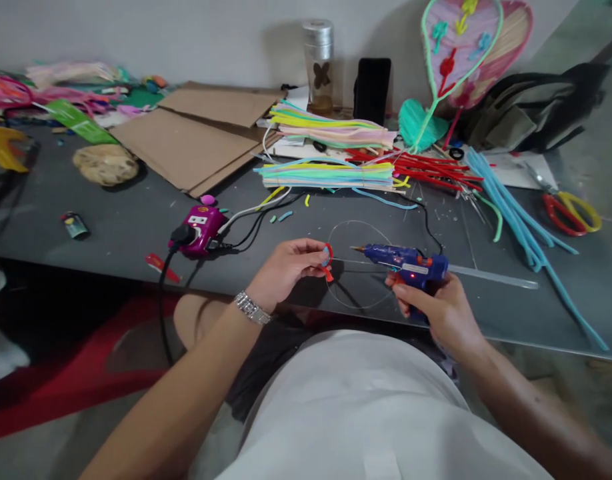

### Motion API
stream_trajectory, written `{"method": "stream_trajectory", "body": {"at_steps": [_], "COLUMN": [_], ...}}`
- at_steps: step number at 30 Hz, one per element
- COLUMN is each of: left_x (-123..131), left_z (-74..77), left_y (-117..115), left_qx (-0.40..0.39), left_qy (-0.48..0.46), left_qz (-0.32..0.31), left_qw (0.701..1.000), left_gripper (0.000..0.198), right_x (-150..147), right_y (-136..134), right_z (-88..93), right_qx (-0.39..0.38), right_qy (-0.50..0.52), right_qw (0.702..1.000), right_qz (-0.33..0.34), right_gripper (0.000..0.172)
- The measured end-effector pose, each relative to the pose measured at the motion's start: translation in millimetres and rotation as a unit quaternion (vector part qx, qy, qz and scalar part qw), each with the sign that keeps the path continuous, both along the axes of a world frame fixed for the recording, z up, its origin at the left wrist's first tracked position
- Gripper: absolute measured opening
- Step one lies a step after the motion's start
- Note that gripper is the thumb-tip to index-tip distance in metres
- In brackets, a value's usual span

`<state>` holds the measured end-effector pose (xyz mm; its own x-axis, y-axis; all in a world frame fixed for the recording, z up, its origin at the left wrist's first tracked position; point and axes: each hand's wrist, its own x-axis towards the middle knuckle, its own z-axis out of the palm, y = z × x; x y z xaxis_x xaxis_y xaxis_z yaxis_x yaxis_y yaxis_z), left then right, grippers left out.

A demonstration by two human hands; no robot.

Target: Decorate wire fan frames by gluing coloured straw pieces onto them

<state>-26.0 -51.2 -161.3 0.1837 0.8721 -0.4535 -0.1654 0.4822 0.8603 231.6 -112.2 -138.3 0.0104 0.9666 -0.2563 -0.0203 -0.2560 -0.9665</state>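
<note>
My left hand (299,267) pinches a small bent piece of red pipe cleaner (329,272), with a bit of light blue at the fingertips. A thin wire ring (353,307) with a straight wire across it extends to the right from that hand. Wrapped round the handle of a blue hot glue gun (403,260) is my right hand (449,310). The gun's nozzle points left toward the red piece, apart from it, and a small red light glows on its side. A clear glue stick (501,277) sticks out of its back end.
Bundles of pastel pipe cleaners (331,175) lie behind my hands, with red ones (436,172) and blue ones (516,213) to the right. A purple power adapter (202,230) with cords sits left. Scissors (571,212), cardboard (186,150), a stone (106,165) and a bottle (319,67) stand around.
</note>
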Motion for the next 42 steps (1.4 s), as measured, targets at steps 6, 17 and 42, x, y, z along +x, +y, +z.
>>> {"method": "stream_trajectory", "body": {"at_steps": [6,17,42], "left_x": [-0.7,1.7,5.0], "left_z": [0.8,1.0,4.3], "left_y": [0.5,-1.8,-2.4], "left_qx": [-0.015,-0.001,0.004], "left_qy": [-0.004,-0.005,-0.012], "left_qz": [-0.002,-0.004,0.011], "left_qw": [1.0,1.0,1.0], "left_gripper": [0.037,0.039,0.031], "right_x": [-0.3,-22.1,-21.6], "right_y": [-1.8,2.9,6.9], "right_z": [15.7,-13.2,-23.3], "right_qx": [0.018,0.11,0.268], "right_qy": [0.012,-0.229,-0.345], "right_qw": [0.995,0.963,0.884], "right_qz": [0.093,0.09,0.169], "right_gripper": [0.03,0.032,0.016]}}
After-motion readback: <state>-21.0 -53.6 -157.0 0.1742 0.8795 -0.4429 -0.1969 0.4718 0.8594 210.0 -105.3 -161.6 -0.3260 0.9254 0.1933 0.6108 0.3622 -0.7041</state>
